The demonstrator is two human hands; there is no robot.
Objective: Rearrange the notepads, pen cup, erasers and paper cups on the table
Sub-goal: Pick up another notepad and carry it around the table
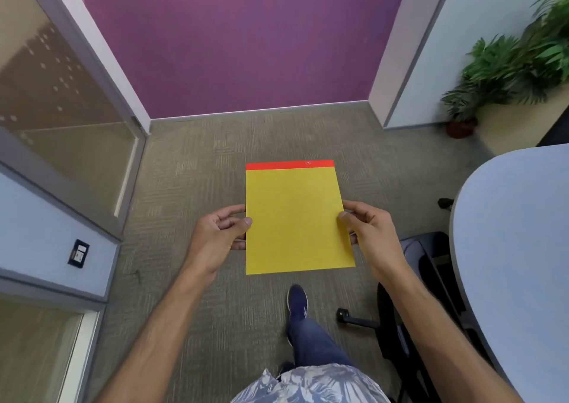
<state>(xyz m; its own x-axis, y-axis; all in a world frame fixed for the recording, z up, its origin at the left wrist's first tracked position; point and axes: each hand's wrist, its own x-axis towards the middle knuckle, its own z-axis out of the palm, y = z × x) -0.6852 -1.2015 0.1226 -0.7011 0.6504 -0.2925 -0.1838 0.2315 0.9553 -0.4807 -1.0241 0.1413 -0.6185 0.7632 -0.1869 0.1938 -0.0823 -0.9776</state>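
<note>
We hold the yellow notepad [295, 218] level over the carpet, left hand [220, 236] and right hand [371, 230] each pinching a long edge, red binding away from us. The desk [517, 248] lies right, nearer the right hand; its top looks bare, though mostly out of view.

The notepad [295, 218] was held above the floor [197, 168], left hand [215, 236] on its left edge, right hand [372, 230] on its right; the table [517, 233] stood to the right.
</note>
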